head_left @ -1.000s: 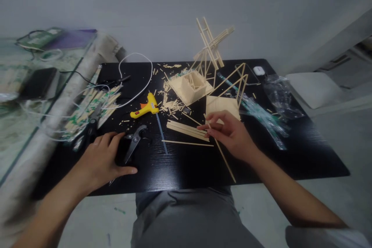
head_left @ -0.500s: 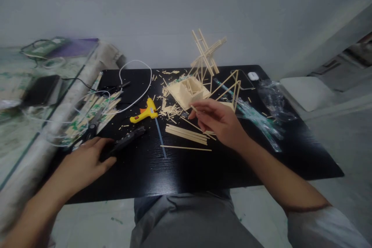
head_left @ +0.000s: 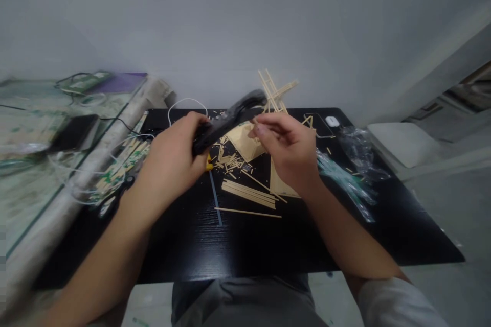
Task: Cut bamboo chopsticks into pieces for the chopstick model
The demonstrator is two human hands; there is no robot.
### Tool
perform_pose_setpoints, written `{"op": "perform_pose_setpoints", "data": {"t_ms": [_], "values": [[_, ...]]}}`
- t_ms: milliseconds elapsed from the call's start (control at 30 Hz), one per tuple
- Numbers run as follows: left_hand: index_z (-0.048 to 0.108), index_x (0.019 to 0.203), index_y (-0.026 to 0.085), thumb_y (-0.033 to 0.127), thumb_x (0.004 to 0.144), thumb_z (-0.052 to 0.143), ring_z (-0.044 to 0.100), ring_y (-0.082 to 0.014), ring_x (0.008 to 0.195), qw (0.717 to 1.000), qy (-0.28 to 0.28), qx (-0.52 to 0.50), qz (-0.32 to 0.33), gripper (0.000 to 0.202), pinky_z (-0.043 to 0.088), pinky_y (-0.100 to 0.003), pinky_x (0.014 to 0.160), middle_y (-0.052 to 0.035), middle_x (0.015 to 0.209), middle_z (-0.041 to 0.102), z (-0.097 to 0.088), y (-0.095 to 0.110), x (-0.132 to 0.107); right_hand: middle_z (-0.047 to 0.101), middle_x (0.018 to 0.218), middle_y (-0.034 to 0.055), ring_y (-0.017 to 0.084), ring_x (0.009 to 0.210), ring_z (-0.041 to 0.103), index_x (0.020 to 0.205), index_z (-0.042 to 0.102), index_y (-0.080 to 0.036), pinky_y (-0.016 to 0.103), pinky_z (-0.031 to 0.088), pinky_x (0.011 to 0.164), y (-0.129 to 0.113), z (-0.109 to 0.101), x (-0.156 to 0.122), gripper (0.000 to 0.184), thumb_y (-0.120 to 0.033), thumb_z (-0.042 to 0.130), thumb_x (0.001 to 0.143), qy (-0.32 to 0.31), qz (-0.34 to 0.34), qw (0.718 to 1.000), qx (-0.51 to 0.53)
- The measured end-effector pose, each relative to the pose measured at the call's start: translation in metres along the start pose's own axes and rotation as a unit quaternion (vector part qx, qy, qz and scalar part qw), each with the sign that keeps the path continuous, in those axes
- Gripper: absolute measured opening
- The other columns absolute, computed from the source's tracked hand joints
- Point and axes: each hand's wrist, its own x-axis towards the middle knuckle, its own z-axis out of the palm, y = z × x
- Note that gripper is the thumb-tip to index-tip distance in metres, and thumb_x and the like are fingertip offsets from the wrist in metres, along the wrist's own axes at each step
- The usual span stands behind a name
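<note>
My left hand (head_left: 172, 161) is raised above the black table (head_left: 345, 235) and closed round the handles of black cutting pliers (head_left: 230, 120), whose jaws point up and to the right. My right hand (head_left: 287, 150) is lifted beside them, pinching a thin wooden stick (head_left: 253, 120) with its end close to the jaws. Below the hands lie a bundle of long sticks (head_left: 249, 193), a flat stick panel (head_left: 282, 184) and a small box built of sticks (head_left: 243, 140). A lattice frame of sticks (head_left: 274, 93) stands behind.
The yellow glue gun (head_left: 209, 162) is mostly hidden under my left hand, its white cable (head_left: 184, 103) looping behind. Packets of sticks (head_left: 118, 166) and a rolled grey mat (head_left: 88, 163) lie left. Clear plastic wrappers (head_left: 345, 173) sit right, a phone (head_left: 318, 123) and a white case (head_left: 332, 121) at the far edge.
My left hand picked the pliers up from the table and raised them to the middle. My right hand lifted a stick up to meet the jaws. The camera tilted upward.
</note>
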Motion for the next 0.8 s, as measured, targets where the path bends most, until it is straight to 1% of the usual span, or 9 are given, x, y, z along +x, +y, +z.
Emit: {"op": "perform_pose_setpoints", "data": {"t_ms": [67,100,267,467,633,733,800], "values": [[0.060,0.122,0.020,0.026,0.086,0.061,0.068,-0.0301,0.102,1.000,-0.011,-0.003,0.019,0.037,0.053,-0.040,0.088,-0.0096,0.113,0.071,0.005,0.008,0.006,0.076,0.093,0.0042,0.017,0.084,0.074,0.101,0.072,-0.021,0.032,0.064,0.075,-0.003,-0.002,-0.001,0.010,-0.031,0.071,0.098,0.012,-0.016,0.999,-0.025],[0.060,0.122,0.020,0.025,0.084,0.062,0.068,-0.0307,0.103,1.000,-0.016,-0.002,0.026,0.038,0.052,-0.040,0.088,-0.0102,0.113,0.071,0.007,0.009,0.007,0.077,0.094,0.0043,0.017,0.085,0.075,0.100,0.071,-0.022,0.033,0.064,0.075,-0.003,-0.004,-0.002,0.009,-0.030,0.070,0.098,0.014,-0.018,0.999,-0.036],[0.059,0.121,0.020,0.023,0.080,0.061,0.068,-0.0297,0.101,0.999,-0.029,0.008,0.030,0.042,0.052,-0.038,0.083,-0.0094,0.111,0.072,0.016,0.007,0.005,0.076,0.088,0.0033,0.017,0.078,0.073,0.096,0.072,-0.023,0.032,0.064,0.071,-0.002,-0.009,-0.005,0.009,-0.030,0.068,0.100,0.017,-0.030,0.997,-0.063],[0.061,0.116,0.021,0.026,0.085,0.058,0.068,-0.0265,0.089,0.998,-0.044,-0.001,0.050,0.031,0.047,-0.034,0.075,-0.0074,0.102,0.073,0.021,0.005,0.005,0.073,0.079,0.0009,0.011,0.061,0.063,0.095,0.073,-0.020,0.028,0.060,0.064,0.002,-0.008,-0.005,0.008,-0.026,0.069,0.099,0.010,-0.043,0.998,-0.046],[0.060,0.107,0.021,0.024,0.084,0.059,0.067,-0.0249,0.084,0.997,-0.043,-0.004,0.058,0.023,0.045,-0.031,0.072,-0.0066,0.095,0.072,0.021,0.006,0.005,0.072,0.079,0.0004,0.009,0.057,0.059,0.096,0.074,-0.019,0.024,0.056,0.060,0.007,-0.010,-0.004,0.007,-0.025,0.070,0.098,0.005,-0.058,0.998,-0.032],[0.059,0.104,0.022,0.024,0.085,0.060,0.067,-0.0241,0.083,0.997,-0.047,-0.004,0.057,0.019,0.044,-0.031,0.071,-0.0059,0.093,0.072,0.022,0.006,0.005,0.072,0.078,0.0001,0.008,0.055,0.055,0.095,0.074,-0.019,0.023,0.054,0.058,0.008,-0.012,-0.004,0.006,-0.023,0.070,0.097,0.002,-0.050,0.998,-0.028],[0.059,0.103,0.022,0.026,0.086,0.062,0.067,-0.0235,0.081,0.997,-0.049,-0.002,0.053,0.018,0.043,-0.030,0.070,-0.0053,0.090,0.072,0.024,0.007,0.005,0.072,0.078,0.0005,0.008,0.054,0.054,0.094,0.073,-0.019,0.024,0.053,0.056,0.009,-0.013,-0.004,0.007,-0.025,0.071,0.097,-0.001,-0.039,0.999,-0.025]]}}
